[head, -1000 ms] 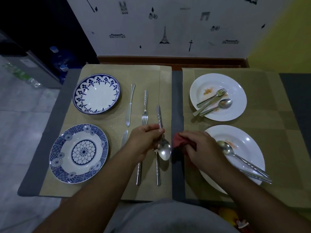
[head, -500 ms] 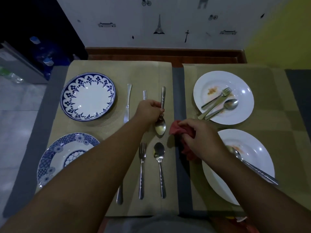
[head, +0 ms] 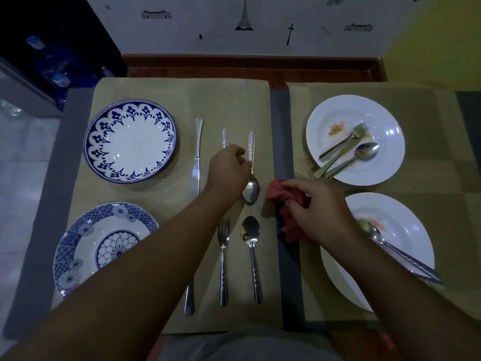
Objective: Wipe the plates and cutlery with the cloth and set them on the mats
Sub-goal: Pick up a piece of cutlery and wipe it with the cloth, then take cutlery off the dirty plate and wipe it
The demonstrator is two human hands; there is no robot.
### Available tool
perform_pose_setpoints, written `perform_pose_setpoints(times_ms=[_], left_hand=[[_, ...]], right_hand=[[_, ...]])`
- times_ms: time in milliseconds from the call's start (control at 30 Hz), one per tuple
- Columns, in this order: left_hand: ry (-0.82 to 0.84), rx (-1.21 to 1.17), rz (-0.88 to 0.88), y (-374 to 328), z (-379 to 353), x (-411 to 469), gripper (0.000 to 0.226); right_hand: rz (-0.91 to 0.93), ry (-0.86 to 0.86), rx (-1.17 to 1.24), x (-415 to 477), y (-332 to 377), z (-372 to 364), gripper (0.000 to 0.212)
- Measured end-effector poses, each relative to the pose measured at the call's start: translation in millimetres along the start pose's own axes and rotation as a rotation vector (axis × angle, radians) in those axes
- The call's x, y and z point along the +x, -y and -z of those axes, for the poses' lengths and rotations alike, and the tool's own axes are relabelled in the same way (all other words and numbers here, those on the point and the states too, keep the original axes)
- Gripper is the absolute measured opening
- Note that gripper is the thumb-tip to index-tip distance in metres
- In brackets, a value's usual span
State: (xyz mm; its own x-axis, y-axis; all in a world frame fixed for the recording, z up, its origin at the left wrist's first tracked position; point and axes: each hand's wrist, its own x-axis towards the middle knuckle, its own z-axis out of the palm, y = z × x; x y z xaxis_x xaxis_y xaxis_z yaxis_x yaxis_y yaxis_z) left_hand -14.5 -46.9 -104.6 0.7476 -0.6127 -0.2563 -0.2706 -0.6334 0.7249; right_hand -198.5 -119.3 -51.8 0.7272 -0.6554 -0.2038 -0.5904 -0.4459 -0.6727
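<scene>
one shiny steel spoon [head: 251, 190], pinched in the left hand [head: 229, 170], seems bound for the beige woven mat [head: 229, 100]; right hand [head: 317, 212] grips the crumpled red cloth [head: 277, 192], ready.

We count four plates [head: 130, 140], two mats [head: 234, 100], four spoons [head: 251, 233], one red cloth [head: 276, 190]; forks [head: 223, 230] and knives [head: 195, 162] are partly hidden.
</scene>
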Motion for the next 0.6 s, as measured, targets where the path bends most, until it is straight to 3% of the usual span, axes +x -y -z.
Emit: perform_pose_setpoints(times_ms=[100,400,600], left_hand=[[-0.003,-0.037,-0.022,-9,5,-23,0.034],[0.199,-0.161,0.046,-44,-38,-109,0.027],[0.338,-0.259,0.181,-69,-72,-156,0.025]], right_hand=[[-0.007,-0.03,0.023,-8,-1,8,0.037],[0.019,-0.114,0.065,-52,-37,50,0.042],[-0.041,-0.178,0.033,-83,-80,90,0.037]])
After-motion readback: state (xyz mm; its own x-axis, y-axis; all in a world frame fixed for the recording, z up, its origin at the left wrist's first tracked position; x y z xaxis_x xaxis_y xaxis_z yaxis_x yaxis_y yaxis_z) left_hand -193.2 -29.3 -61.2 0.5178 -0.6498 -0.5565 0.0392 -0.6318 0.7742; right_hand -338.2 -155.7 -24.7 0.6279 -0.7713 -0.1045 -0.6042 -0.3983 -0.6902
